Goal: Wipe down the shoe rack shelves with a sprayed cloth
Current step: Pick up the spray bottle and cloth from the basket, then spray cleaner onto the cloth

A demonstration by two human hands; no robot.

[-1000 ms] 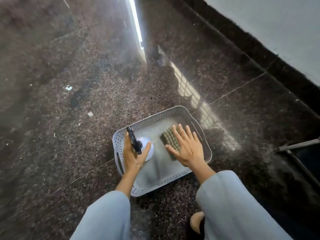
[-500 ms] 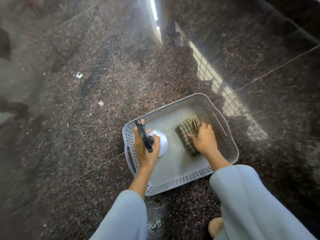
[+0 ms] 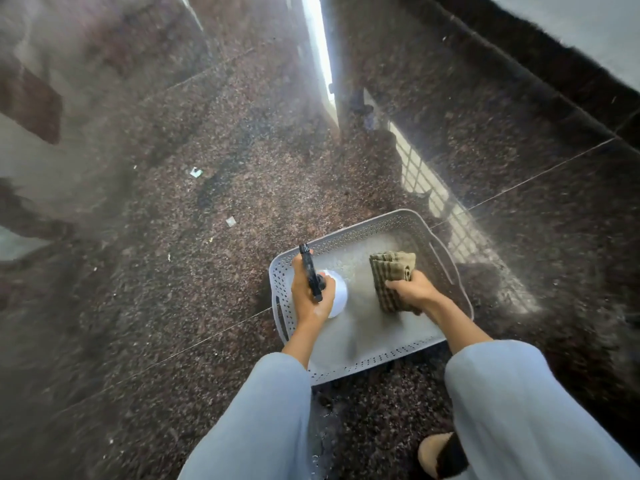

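A grey perforated plastic basket [image 3: 349,233] sits on the dark granite floor in front of me. My left hand [image 3: 309,295] grips the black trigger head of a white spray bottle [image 3: 337,296] standing in the basket's left half. My right hand [image 3: 412,292] grips a folded green-brown checked cloth [image 3: 391,270] and holds it lifted over the basket's right half. The shoe rack is not in view.
Polished dark granite floor [image 3: 207,209] spreads all around, with small scraps of paper [image 3: 195,172] to the left. A dark skirting and pale wall [image 3: 588,36] run along the upper right. A slippered foot [image 3: 438,453] shows at the bottom.
My right hand went from lying flat on the cloth to curling round it and lifting it off the basket floor. My left hand kept its hold on the spray bottle.
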